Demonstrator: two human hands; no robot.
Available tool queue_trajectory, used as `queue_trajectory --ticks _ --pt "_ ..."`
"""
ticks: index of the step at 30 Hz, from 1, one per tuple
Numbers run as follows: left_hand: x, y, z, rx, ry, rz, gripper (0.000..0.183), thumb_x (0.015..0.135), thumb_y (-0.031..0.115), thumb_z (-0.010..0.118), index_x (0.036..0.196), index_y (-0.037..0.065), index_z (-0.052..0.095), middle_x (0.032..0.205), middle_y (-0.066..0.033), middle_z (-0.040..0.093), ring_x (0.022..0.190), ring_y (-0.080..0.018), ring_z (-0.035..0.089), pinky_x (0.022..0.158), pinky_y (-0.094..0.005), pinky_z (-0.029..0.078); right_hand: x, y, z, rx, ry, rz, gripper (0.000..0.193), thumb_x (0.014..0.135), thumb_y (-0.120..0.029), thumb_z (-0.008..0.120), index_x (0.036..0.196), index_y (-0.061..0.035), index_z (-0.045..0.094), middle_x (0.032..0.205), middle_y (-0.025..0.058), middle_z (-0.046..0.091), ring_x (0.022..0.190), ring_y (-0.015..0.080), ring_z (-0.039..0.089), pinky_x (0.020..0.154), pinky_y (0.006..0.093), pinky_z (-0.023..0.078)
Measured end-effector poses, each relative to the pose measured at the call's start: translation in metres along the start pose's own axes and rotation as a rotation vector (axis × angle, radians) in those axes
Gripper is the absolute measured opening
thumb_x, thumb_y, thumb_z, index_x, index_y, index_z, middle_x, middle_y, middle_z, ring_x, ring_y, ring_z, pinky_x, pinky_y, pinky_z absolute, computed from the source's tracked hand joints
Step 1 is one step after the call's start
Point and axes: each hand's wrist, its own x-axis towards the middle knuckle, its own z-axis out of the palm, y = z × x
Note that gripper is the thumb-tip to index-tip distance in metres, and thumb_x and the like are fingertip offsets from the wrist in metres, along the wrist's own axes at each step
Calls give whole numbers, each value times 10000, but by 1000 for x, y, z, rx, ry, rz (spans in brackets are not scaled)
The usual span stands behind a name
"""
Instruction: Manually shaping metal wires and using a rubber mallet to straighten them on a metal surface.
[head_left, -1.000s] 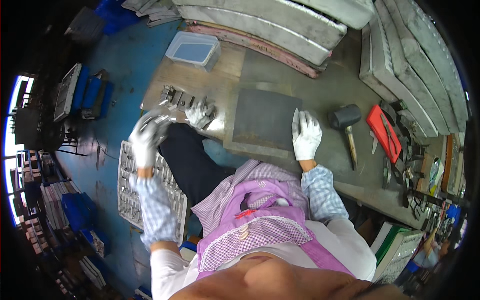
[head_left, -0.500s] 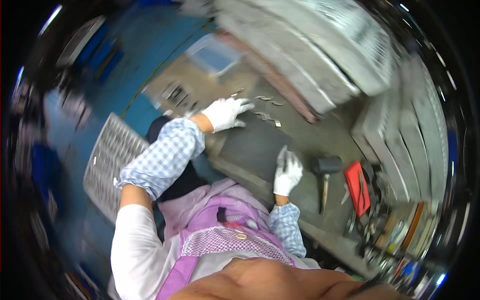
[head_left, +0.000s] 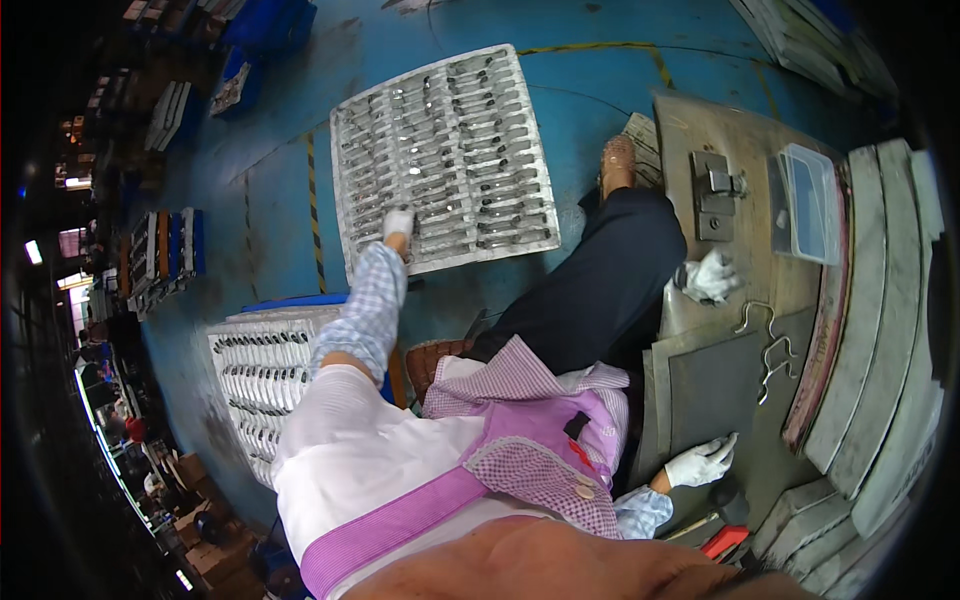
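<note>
My left hand (head_left: 399,222), in a white glove, reaches far out to a pale tray (head_left: 345,150) holding rows of small metal parts with dark ends. It is at the tray's near edge beside one of these parts; its fingers are too small to make out. My right hand (head_left: 702,462), also gloved in white, rests with fingers stretched out beside the dark flat pad (head_left: 708,395) on the workbench. Several thin bent metal pieces (head_left: 776,350) lie past the pad. A crumpled white glove or cloth (head_left: 710,278) lies at the bench edge.
On the bench stand a metal fixture (head_left: 713,197) and a clear plastic box (head_left: 812,200). Long grey stacked trays (head_left: 858,310) line its right side. Near my right hand are a mallet (head_left: 727,494) and a red object (head_left: 725,542). Another filled tray (head_left: 262,375) stands lower left.
My view has swung left. My left hand has moved from beside the bent metal pieces on the bench to the tray. My right hand remains by the pad.
</note>
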Motion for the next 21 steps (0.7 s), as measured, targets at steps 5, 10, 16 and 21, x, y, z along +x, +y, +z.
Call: queue_trajectory --ticks 5,10,16,21 --pt "-23 18 66 -154 325 -202 501 814 318 713 1183 -10 631 1115 -271 653 1036 -400 634 918 -461 485 -2 3 6 -32 -6 6 315 1003 -262 515 1296 -240 630 1183 123 638 1007 314 617 855 437 483" --pt "-35 23 74 -691 613 -88 458 857 103 701 1278 -21 569 1158 -179 668 1030 -276 645 933 -356 468 -4 -3 12 -40 -36 26 323 1020 -291 479 1302 -222 621 1185 129 635 1003 322 615 848 445 484" --pt "-23 24 79 -903 694 -95 505 857 67 710 1321 -25 534 1196 -167 656 1045 -253 628 946 -324 454 -3 -2 15 -38 -58 15 335 1036 -296 437 1292 -184 622 1181 141 632 992 337 609 856 459 476" --pt "-24 34 87 -803 665 -8 567 837 75 736 1346 -22 505 1223 -188 638 1066 -292 622 961 -333 446 -3 0 13 -57 -51 6 362 1045 -322 398 1292 -179 621 1174 148 634 987 342 607 859 460 475"
